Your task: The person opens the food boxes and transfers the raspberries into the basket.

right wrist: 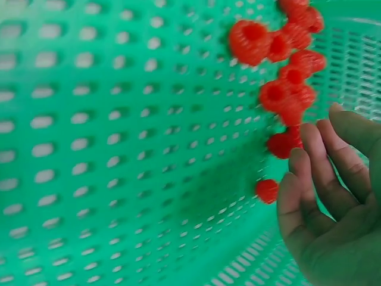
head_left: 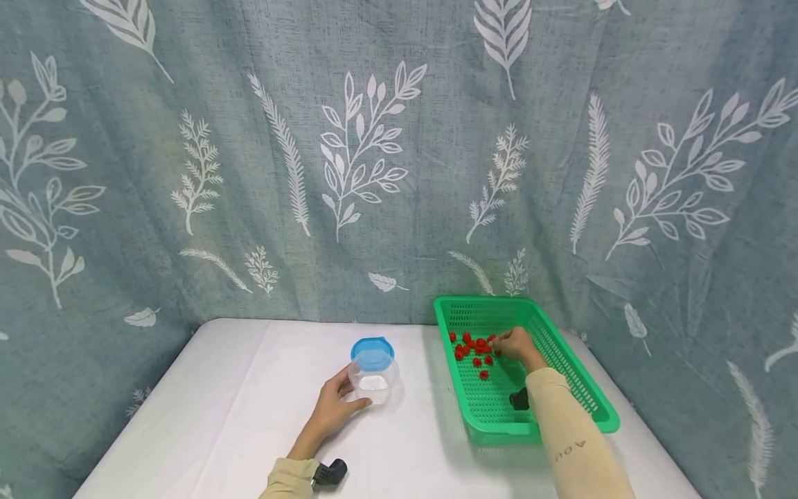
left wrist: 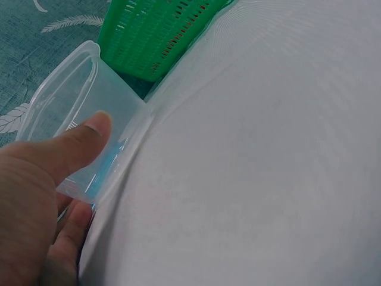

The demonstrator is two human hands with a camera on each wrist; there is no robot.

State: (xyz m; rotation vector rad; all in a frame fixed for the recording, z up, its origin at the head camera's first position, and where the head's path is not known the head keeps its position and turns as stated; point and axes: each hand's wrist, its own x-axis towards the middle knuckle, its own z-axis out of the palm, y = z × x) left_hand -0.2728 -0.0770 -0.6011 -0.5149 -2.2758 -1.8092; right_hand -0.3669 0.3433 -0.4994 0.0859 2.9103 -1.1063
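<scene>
My left hand [head_left: 334, 410] holds a clear round plastic tub [head_left: 375, 387] at its left side on the white table. In the left wrist view, the thumb lies along the wall of the tub [left wrist: 122, 98] and the other fingers go round below. Behind the tub lies a blue lid [head_left: 372, 344], partly seen through the clear plastic. Inside a green perforated basket [head_left: 499, 428], my right hand [head_left: 519, 346] reaches down to several red raspberries [head_left: 466, 348]. The right wrist view shows its loosely bent fingers beside the raspberries [right wrist: 275, 94], with thumb and fingertips apart and nothing visible between them.
The basket stands at the right of the white table [head_left: 249, 395], near its back edge. A teal curtain [head_left: 399, 159] with white leaf patterns hangs behind and at both sides. Dark wrist devices sit at the left sleeve [head_left: 289, 478] and the right sleeve [head_left: 555, 402].
</scene>
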